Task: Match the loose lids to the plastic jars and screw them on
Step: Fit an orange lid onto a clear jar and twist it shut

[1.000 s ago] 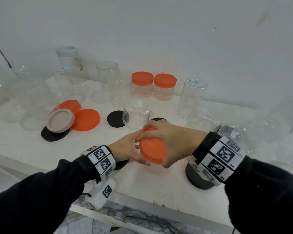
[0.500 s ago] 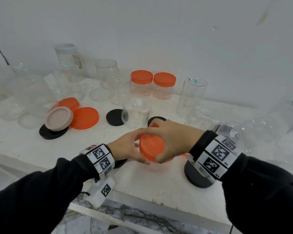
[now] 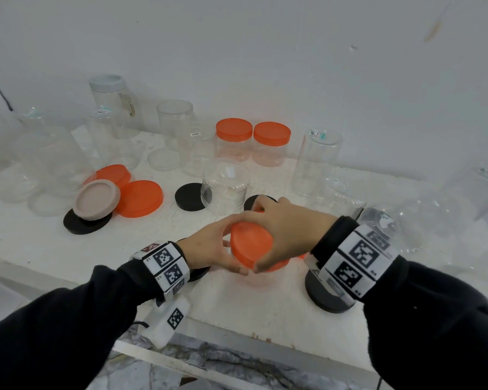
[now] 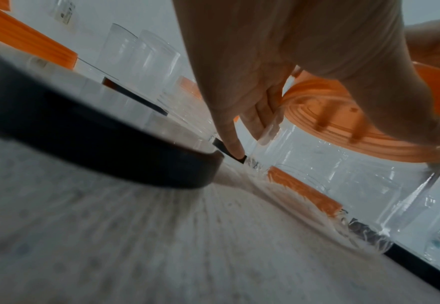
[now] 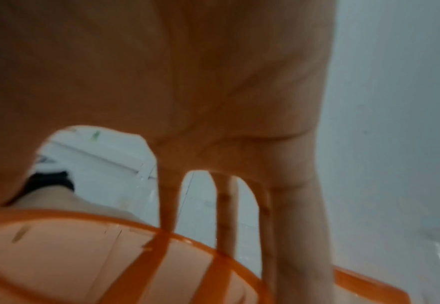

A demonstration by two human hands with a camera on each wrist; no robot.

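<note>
Your right hand (image 3: 286, 235) is gripping the orange lid (image 3: 251, 244), twisting it onto the clear jar (image 4: 343, 185) your left hand (image 3: 212, 246) is clasping at the worktop (image 3: 40, 243) front. Beyond, loose lids (image 3: 140, 198) and open jars (image 3: 226, 187) are still waiting; two capped jars (image 3: 252, 142) are standing at the back.

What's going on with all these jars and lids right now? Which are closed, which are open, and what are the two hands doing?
Orange lid: on a clear jar, gripped by the right hand.
Clear jar: upright, held by the left hand.
Two orange-lidded jars: closed, standing at the back.
Grey-lidded jar: closed.
Short clear jar: open, no lid.
Beige lid: loose, resting on a black lid.
Flat orange lid: loose on the table.
</note>
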